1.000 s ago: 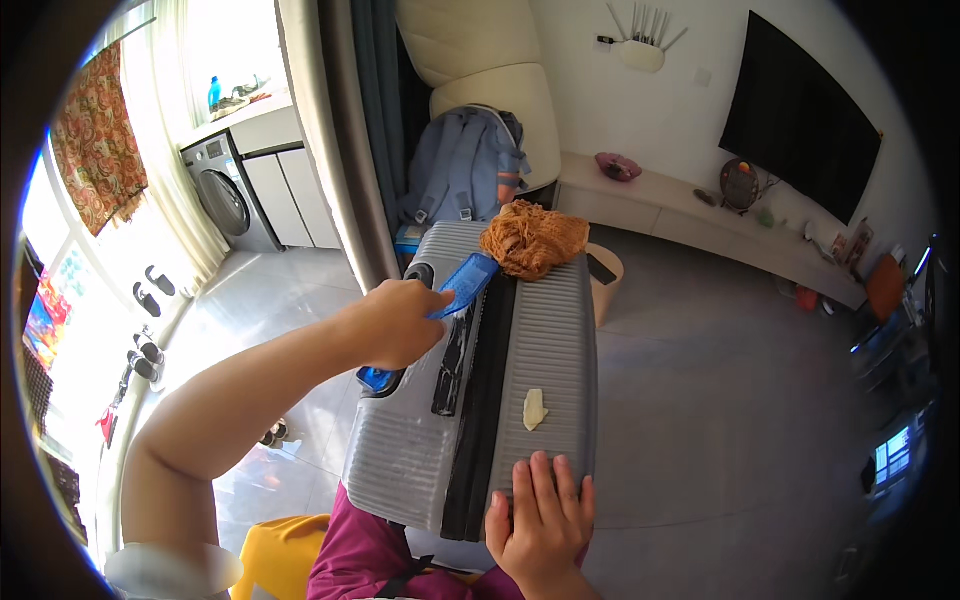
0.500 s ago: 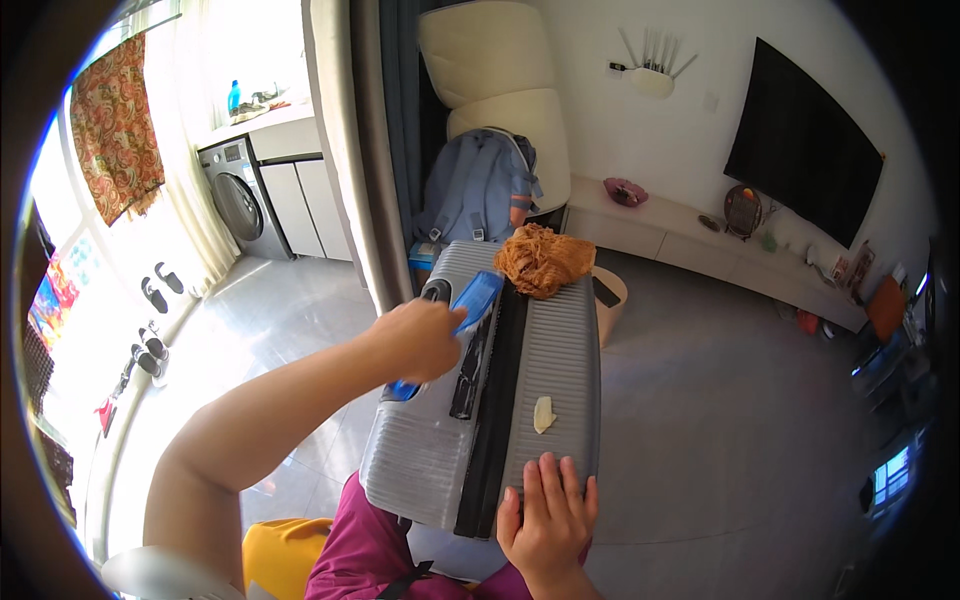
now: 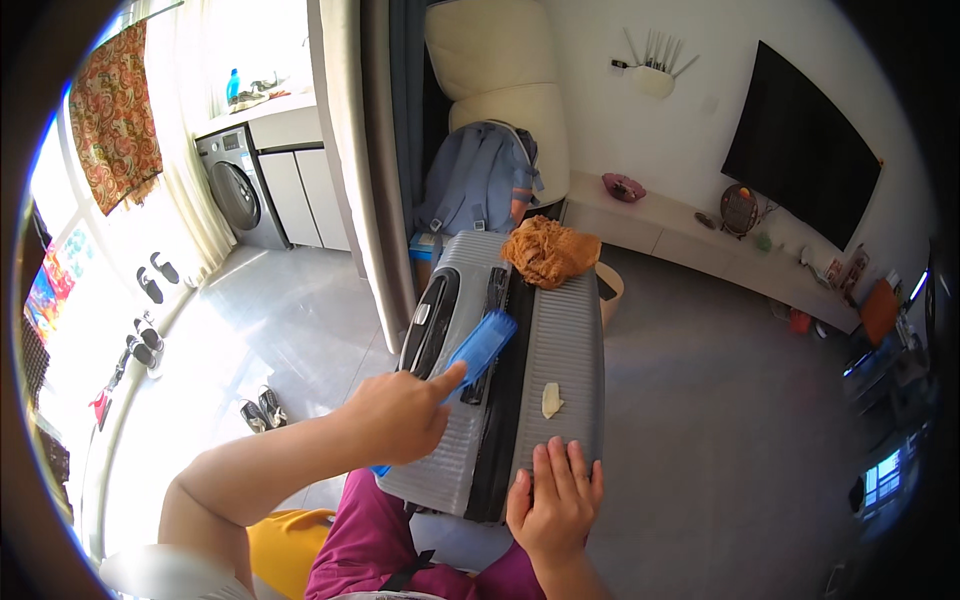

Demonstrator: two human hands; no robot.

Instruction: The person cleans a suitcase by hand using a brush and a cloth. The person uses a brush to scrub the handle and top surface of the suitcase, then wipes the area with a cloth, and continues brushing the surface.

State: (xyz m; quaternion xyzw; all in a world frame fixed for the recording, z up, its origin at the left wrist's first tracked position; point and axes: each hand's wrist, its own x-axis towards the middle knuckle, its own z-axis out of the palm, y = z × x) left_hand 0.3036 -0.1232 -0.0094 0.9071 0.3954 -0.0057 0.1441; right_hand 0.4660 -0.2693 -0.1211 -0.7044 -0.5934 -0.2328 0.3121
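Note:
A grey ribbed suitcase (image 3: 565, 345) lies before me, with a black band (image 3: 500, 400) running along its middle. My left hand (image 3: 405, 415) is closed around a blue brush (image 3: 484, 345), its index finger stretched along the top. The brush head is over the suitcase's left half, beside a black fitting; its underside is hidden. My right hand (image 3: 557, 500) rests flat on the near right corner, fingers extended and holding nothing. Just beyond those fingers sits a small pale yellowish piece (image 3: 551, 400), perhaps soap. A crumpled orange-brown cloth (image 3: 550, 252) lies at the far end.
Behind the suitcase, a blue-grey backpack (image 3: 480, 175) leans on a cream cushioned seat (image 3: 510, 100). A small round stool (image 3: 609, 290) stands at its far right. Dark shoes (image 3: 263, 408) are on the floor at left. A low cabinet (image 3: 690, 245) runs along the wall.
My left hand and the brush have moved nearer to me along the suitcase, uncovering its black side handle. My right hand stays flat near the same corner. The view has shifted slightly.

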